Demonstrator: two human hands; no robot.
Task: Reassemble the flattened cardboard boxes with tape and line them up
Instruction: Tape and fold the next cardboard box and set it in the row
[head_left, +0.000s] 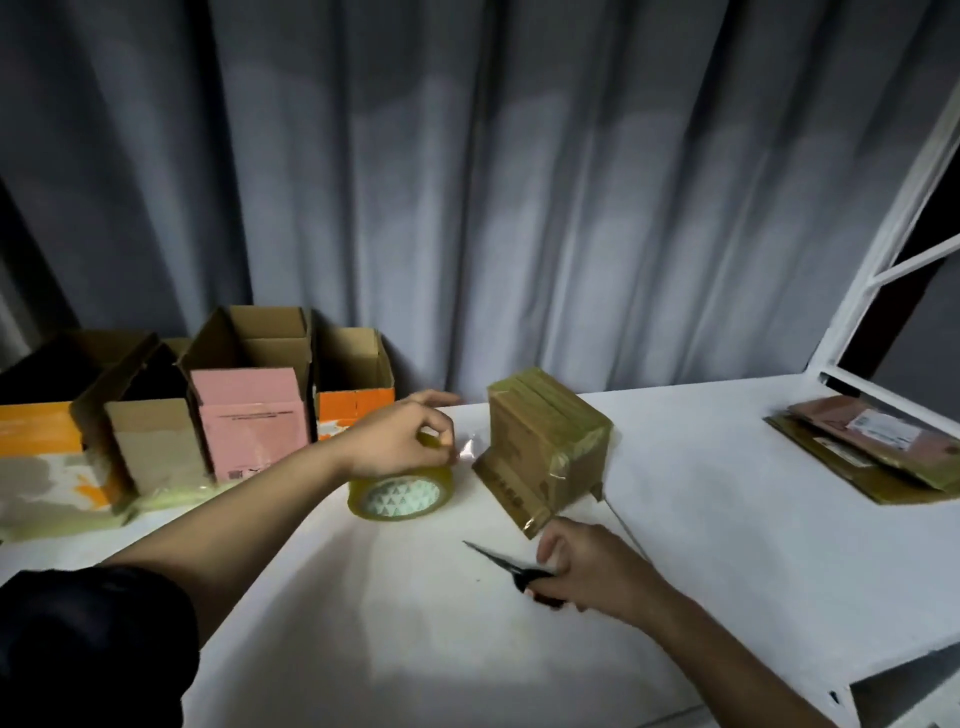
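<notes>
On the white bench, the left hand pinches one tape roll, the right hand grips one pair of scissors, near one taped box, with four open boxes far left.

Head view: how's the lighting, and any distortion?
Head view: dim overall, brightest on the white table; boxes at left sit in shadow; glare glints off the tape strip beside the tape roll; wide-angle lens bends the window frame.

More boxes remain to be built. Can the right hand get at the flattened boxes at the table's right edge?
Probably not yet: the right hand grips scissors, though bare table lies between it and the flattened boxes.
</notes>
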